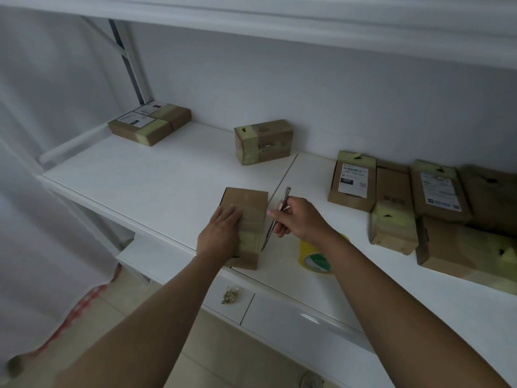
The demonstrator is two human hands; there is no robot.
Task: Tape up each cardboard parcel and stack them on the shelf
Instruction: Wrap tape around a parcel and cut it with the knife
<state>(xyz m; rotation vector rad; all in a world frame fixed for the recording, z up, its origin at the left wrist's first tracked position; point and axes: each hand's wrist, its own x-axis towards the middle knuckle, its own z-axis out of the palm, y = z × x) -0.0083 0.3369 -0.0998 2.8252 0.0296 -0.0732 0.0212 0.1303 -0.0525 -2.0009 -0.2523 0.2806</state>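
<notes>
One parcel (246, 211) lies under left grip (219, 233).

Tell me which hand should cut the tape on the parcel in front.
Right. The right hand already grips the thin knife, its tip beside the parcel. The left hand lies flat on top, steadying it.

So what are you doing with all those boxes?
A person is taping up cardboard parcels at a white shelf. The left hand presses flat on a small parcel near the front edge, which has a band of tape across it. The right hand grips a thin metal blade held at the parcel's side, probably to cut the tape. A yellow tape roll sits under the right wrist. More taped parcels lie at the back and on the right.
</notes>
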